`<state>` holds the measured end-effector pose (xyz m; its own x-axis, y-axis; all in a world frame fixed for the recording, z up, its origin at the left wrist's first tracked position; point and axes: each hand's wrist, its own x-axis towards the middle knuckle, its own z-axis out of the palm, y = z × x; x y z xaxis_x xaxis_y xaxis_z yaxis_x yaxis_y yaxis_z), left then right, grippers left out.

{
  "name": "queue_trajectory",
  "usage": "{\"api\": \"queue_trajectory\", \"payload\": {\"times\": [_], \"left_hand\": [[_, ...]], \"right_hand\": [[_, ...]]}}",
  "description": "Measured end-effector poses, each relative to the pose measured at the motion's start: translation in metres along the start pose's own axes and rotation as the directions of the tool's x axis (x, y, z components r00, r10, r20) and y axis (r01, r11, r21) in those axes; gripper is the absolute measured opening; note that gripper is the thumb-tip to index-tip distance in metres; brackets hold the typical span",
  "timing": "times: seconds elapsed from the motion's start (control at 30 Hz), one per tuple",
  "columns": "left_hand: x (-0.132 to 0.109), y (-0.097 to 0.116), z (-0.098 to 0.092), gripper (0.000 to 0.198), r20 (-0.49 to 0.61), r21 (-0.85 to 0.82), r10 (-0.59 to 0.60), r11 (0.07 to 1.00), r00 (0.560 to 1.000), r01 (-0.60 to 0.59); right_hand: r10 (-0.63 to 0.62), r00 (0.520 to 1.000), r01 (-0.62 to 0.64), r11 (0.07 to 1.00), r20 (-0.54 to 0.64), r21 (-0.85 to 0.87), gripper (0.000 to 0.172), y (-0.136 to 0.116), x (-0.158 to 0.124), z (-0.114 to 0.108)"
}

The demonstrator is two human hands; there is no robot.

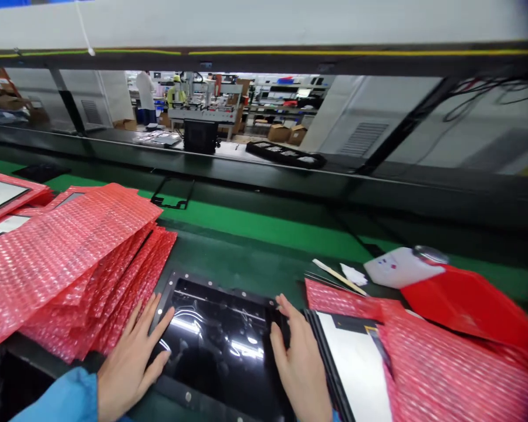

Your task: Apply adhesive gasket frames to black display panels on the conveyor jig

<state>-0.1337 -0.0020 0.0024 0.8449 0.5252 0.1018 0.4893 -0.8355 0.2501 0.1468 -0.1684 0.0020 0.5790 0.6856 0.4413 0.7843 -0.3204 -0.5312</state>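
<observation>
A glossy black screen panel [229, 340] lies flat in a dark frame [202, 395] dotted with small light discs, on the dark green work mat. My left hand [132, 354] rests on the left edge of the frame, its fingers spread and nothing in its grasp. Over the right edge lies my right hand [299, 357], fingers stretched out along the panel's side. Light reflects off the screen's surface. Just right of that hand are stacked panels with a white back [352, 363].
Red bubble-wrap pouches [79, 246] are piled at the left, and more bubble wrap [457, 363] lies at the right. Behind that sit a white bottle [400, 266], a thin stick [338, 275] and a black thin frame [173, 196]. A shelf beam [264, 53] crosses overhead.
</observation>
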Motion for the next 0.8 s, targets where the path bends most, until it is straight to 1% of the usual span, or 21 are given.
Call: {"api": "queue_trajectory", "payload": {"times": [0.07,0.1,0.17,0.23,0.3,0.4,0.5,0.53,0.6,0.67,0.7,0.73,0.8], "left_hand": [[-0.003,0.001,0.009,0.066,-0.069,0.065,-0.004,0.998,0.998,0.008],[-0.004,0.001,0.013,0.069,-0.082,0.082,0.002,0.997,0.997,0.005],[-0.004,-0.001,0.017,0.073,-0.099,0.099,0.013,0.995,0.995,-0.003],[-0.004,-0.004,0.019,0.075,-0.108,0.111,0.018,0.994,0.994,-0.005],[-0.005,-0.005,0.019,0.076,-0.116,0.122,0.011,0.992,0.993,0.003],[-0.006,-0.007,0.021,0.077,-0.124,0.126,0.001,0.992,0.992,0.015],[-0.005,-0.009,0.025,0.077,-0.134,0.084,-0.003,0.996,0.991,0.015],[-0.005,-0.009,0.027,0.077,-0.149,0.056,-0.005,0.998,0.989,0.014],[-0.004,-0.009,0.031,0.072,-0.218,-0.034,-0.001,0.999,0.976,-0.006],[-0.003,-0.006,0.032,0.067,-0.307,-0.169,-0.007,0.984,0.952,-0.048],[-0.002,-0.003,0.031,0.065,-0.323,-0.261,-0.026,0.963,0.946,-0.062],[-0.001,0.002,0.029,0.063,-0.312,-0.366,-0.058,0.928,0.948,-0.063],[0.004,0.013,0.017,0.057,-0.221,-0.581,-0.135,0.814,0.966,-0.02]], "right_hand": [[-0.05,0.997,0.053,0.997,0.063,-0.057,0.048,-0.011,0.007,0.001],[-0.091,0.989,0.1,0.992,0.119,-0.076,0.049,-0.018,0.012,0.002],[-0.187,0.952,0.211,0.975,0.244,-0.074,0.053,-0.033,0.023,0.006],[-0.254,0.915,0.278,0.96,0.313,-0.032,0.057,-0.045,0.033,0.013],[-0.275,0.907,0.288,0.958,0.32,0.006,0.058,-0.05,0.04,0.02],[-0.266,0.924,0.26,0.964,0.274,0.059,0.05,-0.048,0.047,0.028],[-0.243,0.943,0.219,0.968,0.226,0.124,0.043,-0.041,0.052,0.027],[-0.237,0.948,0.21,0.967,0.212,0.142,0.042,-0.04,0.053,0.024],[-0.234,0.954,0.199,0.961,0.188,0.191,0.039,-0.043,0.055,0.015],[-0.249,0.948,0.197,0.948,0.196,0.251,0.035,-0.048,0.057,0.002],[-0.257,0.943,0.195,0.943,0.214,0.271,0.033,-0.05,0.058,-0.006],[-0.26,0.937,0.19,0.94,0.235,0.284,0.031,-0.052,0.059,-0.014],[-0.249,0.93,0.167,0.942,0.27,0.293,0.029,-0.051,0.062,-0.032]]}}
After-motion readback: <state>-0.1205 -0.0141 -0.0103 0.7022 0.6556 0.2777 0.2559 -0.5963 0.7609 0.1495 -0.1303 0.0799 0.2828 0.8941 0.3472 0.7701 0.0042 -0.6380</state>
